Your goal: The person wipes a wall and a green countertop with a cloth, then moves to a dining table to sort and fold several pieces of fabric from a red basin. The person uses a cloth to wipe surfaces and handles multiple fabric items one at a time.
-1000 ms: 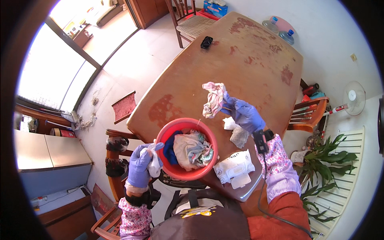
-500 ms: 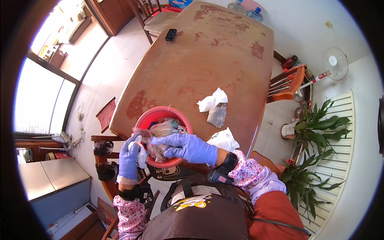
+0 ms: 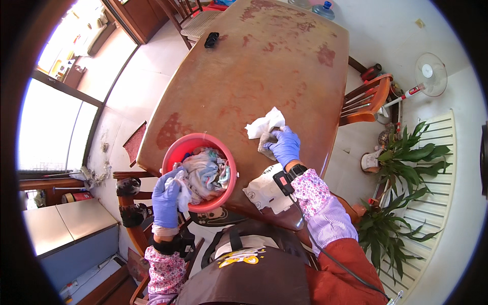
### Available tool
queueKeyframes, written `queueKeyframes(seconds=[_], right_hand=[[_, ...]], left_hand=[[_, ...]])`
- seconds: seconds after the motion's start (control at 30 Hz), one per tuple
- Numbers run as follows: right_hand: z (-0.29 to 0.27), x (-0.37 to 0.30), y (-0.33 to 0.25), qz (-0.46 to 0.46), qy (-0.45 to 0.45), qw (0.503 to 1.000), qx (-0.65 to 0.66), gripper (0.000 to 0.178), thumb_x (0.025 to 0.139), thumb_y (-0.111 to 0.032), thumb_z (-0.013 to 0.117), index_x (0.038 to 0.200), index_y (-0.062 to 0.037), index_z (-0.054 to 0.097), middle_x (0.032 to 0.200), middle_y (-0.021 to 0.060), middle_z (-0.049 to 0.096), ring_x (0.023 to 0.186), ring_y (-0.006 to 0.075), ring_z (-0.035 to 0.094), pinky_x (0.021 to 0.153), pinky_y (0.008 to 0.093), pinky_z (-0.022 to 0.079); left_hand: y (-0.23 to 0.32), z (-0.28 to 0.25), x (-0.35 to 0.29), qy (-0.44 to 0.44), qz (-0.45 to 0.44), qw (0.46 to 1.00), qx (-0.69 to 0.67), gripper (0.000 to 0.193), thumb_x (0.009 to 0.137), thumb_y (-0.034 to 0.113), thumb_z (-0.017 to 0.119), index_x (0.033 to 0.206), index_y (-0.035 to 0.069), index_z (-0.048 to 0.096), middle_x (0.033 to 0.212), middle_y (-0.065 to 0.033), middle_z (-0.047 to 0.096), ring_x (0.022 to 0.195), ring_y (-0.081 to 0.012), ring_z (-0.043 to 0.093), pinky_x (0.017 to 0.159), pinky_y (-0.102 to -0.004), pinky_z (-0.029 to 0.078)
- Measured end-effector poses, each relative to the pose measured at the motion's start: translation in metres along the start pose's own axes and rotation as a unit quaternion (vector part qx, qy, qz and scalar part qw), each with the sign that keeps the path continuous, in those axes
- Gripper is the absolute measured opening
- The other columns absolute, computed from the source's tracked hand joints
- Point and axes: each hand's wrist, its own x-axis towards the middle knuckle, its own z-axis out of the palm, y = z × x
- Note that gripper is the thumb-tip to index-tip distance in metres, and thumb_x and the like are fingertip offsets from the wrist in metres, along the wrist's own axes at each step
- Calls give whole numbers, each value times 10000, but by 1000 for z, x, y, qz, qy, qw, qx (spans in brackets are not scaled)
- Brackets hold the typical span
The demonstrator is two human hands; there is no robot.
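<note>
My left hand (image 3: pixel 164 199), in a blue-violet glove, is closed on a white cloth (image 3: pixel 182 189) at the left rim of a red bucket (image 3: pixel 235 174). Crumpled cloths (image 3: pixel 204 170) in pale and mixed colours fill the bucket, which stands at the near edge of the table. Over on the right, my right hand (image 3: pixel 285 146), gloved alike, has its fingers wrapped round a grey cloth (image 3: pixel 265 146) lying on the table. A crumpled white cloth (image 3: pixel 268 122) touches its far side. Nearer to me lies a white plastic bag (image 3: pixel 267 193) with dark print.
The brown table (image 3: pixel 244 76) has worn reddish patches and a small black object (image 3: pixel 211 39) at its far left. Wooden chairs (image 3: pixel 368 99) stand around it. A fan (image 3: pixel 431 71), leafy potted plants (image 3: pixel 406 152) and a white radiator (image 3: pixel 442 168) are on the right.
My right hand has left the bucket, moved right and taken hold of the grey cloth. The left hand stays by the bucket with the white cloth. More of the bucket's contents show.
</note>
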Motion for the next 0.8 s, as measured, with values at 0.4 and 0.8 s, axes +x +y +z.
queueKeyframes(seconds=[0.4, 0.8], right_hand=[[-76, -28, 31, 114, -124, 510, 844, 260, 936, -158, 635, 1170, -44, 624, 1172, 85, 654, 1111, 225, 614, 998, 397, 485], [-125, -14, 31, 60, -62, 529, 844, 304, 953, -143, 593, 1241, -47, 592, 1205, 102, 643, 1127, 232, 604, 1028, 400, 452]], left_hand=[[-2, 17, -3, -3, -23, 1000, -21, 301, 955, 167, 614, 1203, -2, 627, 1068, -61, 684, 777, -93, 619, 709, -227, 520], [4, 25, -5, -33, -23, 999, -22, 313, 951, 179, 621, 1204, -5, 625, 1089, -67, 679, 828, -87, 618, 747, -231, 523]])
